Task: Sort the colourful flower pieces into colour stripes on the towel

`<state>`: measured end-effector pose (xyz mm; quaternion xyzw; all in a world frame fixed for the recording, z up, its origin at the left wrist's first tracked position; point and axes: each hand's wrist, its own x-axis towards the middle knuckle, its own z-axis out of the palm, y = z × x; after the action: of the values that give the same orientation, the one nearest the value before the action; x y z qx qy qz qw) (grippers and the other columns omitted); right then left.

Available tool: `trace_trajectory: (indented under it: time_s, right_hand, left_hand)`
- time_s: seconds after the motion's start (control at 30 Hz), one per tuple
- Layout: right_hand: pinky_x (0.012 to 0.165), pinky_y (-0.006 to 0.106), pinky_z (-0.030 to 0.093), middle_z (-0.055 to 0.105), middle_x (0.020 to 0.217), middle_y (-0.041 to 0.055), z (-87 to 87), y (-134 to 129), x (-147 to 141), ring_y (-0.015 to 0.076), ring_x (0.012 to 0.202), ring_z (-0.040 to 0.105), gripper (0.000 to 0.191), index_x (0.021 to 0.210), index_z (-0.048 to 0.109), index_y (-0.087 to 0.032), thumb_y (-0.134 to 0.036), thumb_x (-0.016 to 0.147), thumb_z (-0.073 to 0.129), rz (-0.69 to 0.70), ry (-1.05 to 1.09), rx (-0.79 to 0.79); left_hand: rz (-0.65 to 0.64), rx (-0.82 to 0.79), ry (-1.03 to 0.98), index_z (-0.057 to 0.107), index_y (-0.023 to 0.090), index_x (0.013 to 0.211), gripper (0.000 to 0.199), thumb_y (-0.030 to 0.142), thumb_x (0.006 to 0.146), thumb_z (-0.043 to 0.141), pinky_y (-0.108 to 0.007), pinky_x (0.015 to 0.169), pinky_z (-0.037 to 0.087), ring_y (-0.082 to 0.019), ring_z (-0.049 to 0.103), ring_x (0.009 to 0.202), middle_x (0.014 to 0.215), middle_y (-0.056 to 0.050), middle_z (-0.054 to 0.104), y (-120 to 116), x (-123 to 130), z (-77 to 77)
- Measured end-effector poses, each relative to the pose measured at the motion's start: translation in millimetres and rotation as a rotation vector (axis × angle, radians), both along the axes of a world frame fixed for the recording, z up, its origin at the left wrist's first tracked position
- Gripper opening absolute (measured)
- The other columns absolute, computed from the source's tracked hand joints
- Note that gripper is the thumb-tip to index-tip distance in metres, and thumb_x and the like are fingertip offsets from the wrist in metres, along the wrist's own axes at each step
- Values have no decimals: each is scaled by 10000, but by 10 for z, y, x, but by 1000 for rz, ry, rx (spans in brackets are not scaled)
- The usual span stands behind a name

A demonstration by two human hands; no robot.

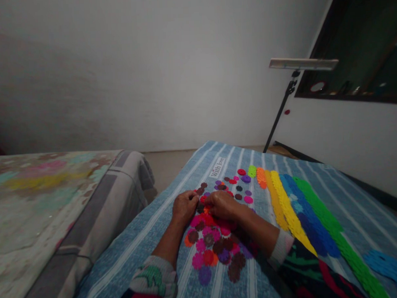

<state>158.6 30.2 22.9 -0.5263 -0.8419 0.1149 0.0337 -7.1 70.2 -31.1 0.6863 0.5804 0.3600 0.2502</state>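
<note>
Sleeves (154,278) are seen, left hand (185,207) and right hand (223,204), fingers curled, grip unclear, held over flowers (209,257) best handled singly.

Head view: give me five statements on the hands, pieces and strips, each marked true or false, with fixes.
1. The left hand and right hand are both at the cluster of small coloured pieces. True.
2. The bright yellow strip lies to the left of both hands. False: the bright yellow strip lies to their right.
3. The long green strip lies to the right of the dark blue strips. True.
4. The cloth under the pieces is plain red. False: the cloth is blue with pale stripes.
5. The words "With love" show on the cloth beyond the hands. True.
</note>
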Motion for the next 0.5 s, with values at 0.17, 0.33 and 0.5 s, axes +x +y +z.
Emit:
trace_trajectory:
  time_s: [0.17,0.33,0.5]
  right_hand:
    - [749,281,422,738,995,53,11,-24,-50,208,961,658,340,1051,738,-260,-150,842,493,-4,-27,23]
    - [747,295,434,725,1040,114,-4,-33,-118,228,961,654,286,1002,732,-193,-114,824,522,-55,-9,57]
    - [650,228,400,722,853,9,15,21,-22,147,815,639,102,831,721,-208,-181,788,633,-136,102,70]
  left_hand:
    - [-7,-8,3,676,189,664,223,310,730,500,-271,691,408,-179,624,735,675,-7,676,7,-13,5]
    - [-13,2,12,678,191,679,245,349,722,496,-278,692,416,-188,631,736,678,-11,681,26,-24,16]
    - [-20,15,13,687,194,682,300,423,699,493,-291,700,429,-205,636,727,681,-20,694,43,-38,41]
